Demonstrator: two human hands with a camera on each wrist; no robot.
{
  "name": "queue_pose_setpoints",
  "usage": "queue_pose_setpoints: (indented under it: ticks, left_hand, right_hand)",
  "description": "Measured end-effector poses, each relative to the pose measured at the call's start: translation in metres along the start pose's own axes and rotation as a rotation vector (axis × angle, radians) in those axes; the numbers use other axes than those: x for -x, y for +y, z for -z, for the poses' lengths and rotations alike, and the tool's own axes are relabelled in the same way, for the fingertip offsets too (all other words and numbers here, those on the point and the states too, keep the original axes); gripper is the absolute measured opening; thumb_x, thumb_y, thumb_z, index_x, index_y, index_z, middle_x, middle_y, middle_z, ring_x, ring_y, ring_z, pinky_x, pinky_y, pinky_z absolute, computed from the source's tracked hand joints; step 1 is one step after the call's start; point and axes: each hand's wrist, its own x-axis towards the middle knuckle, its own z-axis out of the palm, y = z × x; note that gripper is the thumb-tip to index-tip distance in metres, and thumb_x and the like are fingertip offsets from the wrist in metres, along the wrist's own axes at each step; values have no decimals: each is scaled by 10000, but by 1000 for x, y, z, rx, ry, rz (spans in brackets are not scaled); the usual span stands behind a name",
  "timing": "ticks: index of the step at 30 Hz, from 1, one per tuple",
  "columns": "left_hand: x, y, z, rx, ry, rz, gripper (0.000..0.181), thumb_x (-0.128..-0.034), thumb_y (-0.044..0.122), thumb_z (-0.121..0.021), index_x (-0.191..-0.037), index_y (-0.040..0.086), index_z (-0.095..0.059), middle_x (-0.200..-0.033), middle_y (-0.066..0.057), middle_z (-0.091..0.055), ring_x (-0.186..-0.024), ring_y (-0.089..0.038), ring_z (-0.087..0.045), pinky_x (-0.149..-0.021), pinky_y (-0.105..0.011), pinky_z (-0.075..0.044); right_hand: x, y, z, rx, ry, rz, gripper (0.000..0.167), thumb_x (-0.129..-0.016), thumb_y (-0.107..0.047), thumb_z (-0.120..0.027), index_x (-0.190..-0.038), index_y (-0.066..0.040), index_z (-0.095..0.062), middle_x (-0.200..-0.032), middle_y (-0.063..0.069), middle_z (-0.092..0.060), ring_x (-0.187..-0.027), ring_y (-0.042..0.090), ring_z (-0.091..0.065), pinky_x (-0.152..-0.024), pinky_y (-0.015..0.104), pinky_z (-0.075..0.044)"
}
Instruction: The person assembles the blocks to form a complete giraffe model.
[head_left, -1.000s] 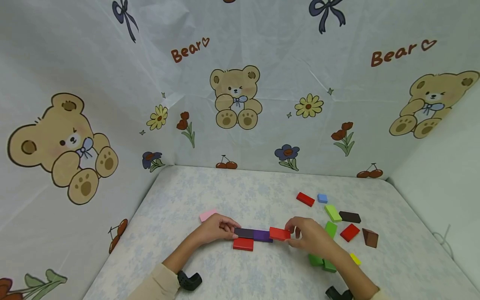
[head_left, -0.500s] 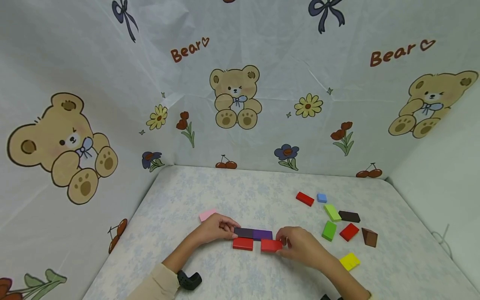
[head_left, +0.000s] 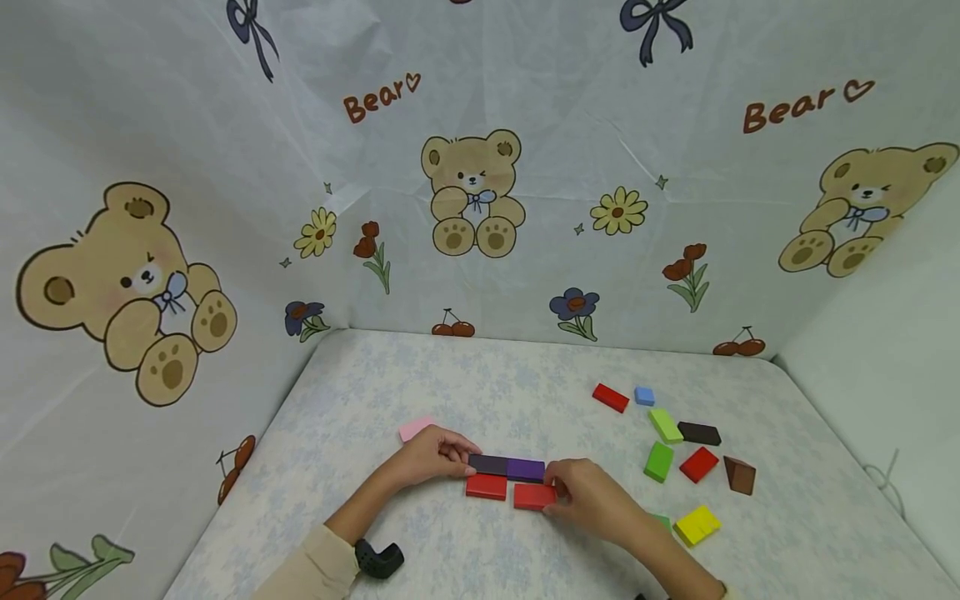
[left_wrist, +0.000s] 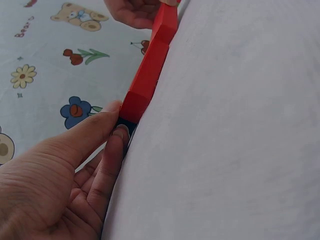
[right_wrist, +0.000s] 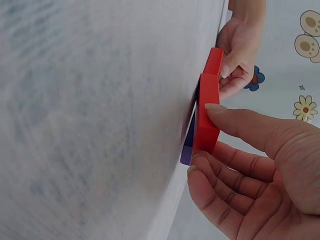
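Note:
A black block (head_left: 487, 464) and a purple block (head_left: 527, 471) lie end to end in a row on the table. My left hand (head_left: 431, 457) pinches the black block's left end between thumb and finger. Against the near side of the black block sits one red block (head_left: 486, 487). My right hand (head_left: 592, 500) holds a second red block (head_left: 534, 497) just in front of the purple one, with a small gap between the two red blocks in the head view. The right wrist view shows the thumb on the held red block (right_wrist: 210, 107), fingers underneath it.
To the right lie loose blocks: red (head_left: 611, 397), blue (head_left: 644, 396), light green (head_left: 665, 426), black (head_left: 699, 433), green (head_left: 658, 462), red (head_left: 699, 465), a brown wedge (head_left: 740, 475) and yellow (head_left: 697, 526). A pink block (head_left: 416, 429) lies behind my left hand.
My right hand has carried the red block left and toward me, from the purple block's right end to in front of it. The left hand has stayed on the black block.

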Motion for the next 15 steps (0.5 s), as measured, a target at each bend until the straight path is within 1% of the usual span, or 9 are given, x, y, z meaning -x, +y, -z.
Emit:
queue_pose_setpoints:
  ticks: [3,8,15]
  left_hand:
    - [0,0,0,-1,1,-2,267,-870,145,-827,-1132,143,-777,-839,-17,-725,-758,-133,-665,-712,-256,-547]
    - [0,0,-1,2,-2,-8,267,-870,139,-825,-1133,139,-776,-839,-18,-724,-754,-131,-666,-710,-257,-549]
    - [0,1,-1,0,2,-8,267,-874,141,-822,-1136,130,-776,-842,-23,-725,-760,-136,-666,-711,-260,-549]
  right_hand:
    - [0,0,-1,-28,-6,15,220,-818,-99,-856,-960,-103,-688,-736,-64,-569,-675,99,-512,-595,238,-458]
    - [0,1,-1,-67,-17,9,230,-826,-86,-847,-974,-95,-671,-740,-66,-571,-673,110,-524,-597,240,-471]
    - [-3,3,-1,-90,-28,23,183,-845,-85,-832,-923,-122,-671,-748,-64,-586,-676,94,-521,-606,240,-473]
